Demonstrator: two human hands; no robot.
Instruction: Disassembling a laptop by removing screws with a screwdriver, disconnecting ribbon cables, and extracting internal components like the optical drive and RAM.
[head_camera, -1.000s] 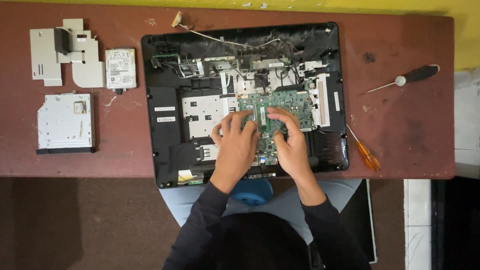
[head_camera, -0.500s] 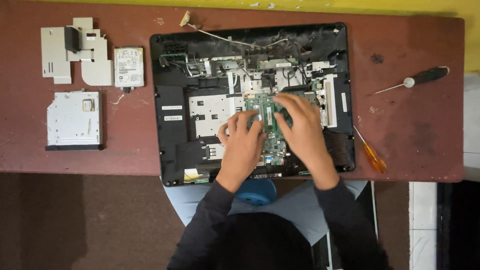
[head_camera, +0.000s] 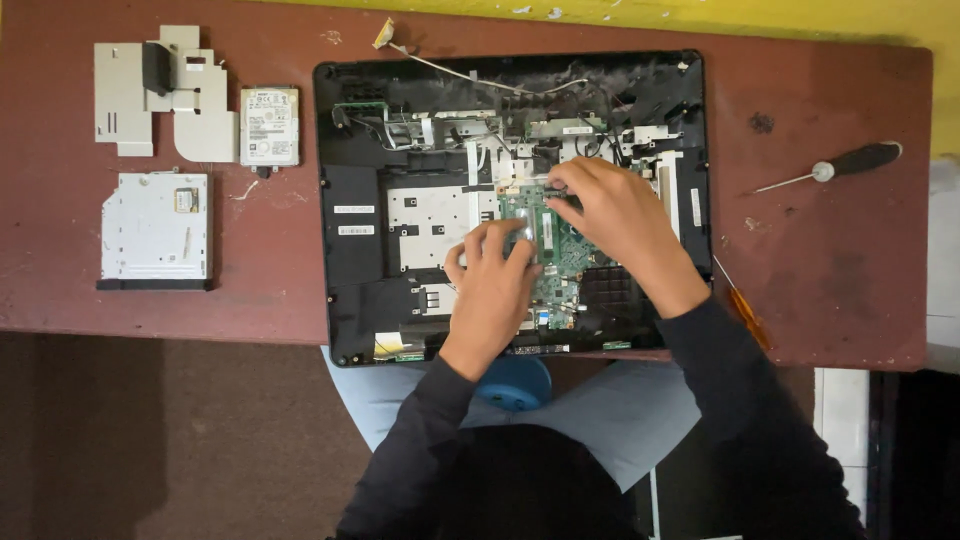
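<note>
We see both hands down inside the opened laptop shell (head_camera: 345, 260), which lies on the red-brown desk (head_camera: 840, 280) with its near edge flush with the desk's near edge. The green circuit board (head_camera: 556, 262) sits right of the shell's middle, and both hands are on it.

Half a second ago the right hand (head_camera: 625, 220) lay lower on the board, over its near part. Now it has slid toward the far edge of the board, fingertips pinched together on something small at that edge; we cannot tell whether it is a connector, a cable or a screw. The left hand (head_camera: 495, 285) has barely moved: it rests with fingers curled, fingertips pressing the board's left margin, gripping nothing that we can make out.

We judge from this shift that the work has passed from the board's near part to its far edge, while the left hand steadies the board.

Away from the hands, 2 screwdrivers lie near the desk's right edge: a black-handled one (head_camera: 850, 163) and an orange-handled one (head_camera: 745, 312). At the far-left corner are grey metal brackets (head_camera: 125, 95), a hard drive (head_camera: 269, 126) and an optical drive (head_camera: 155, 228).
</note>
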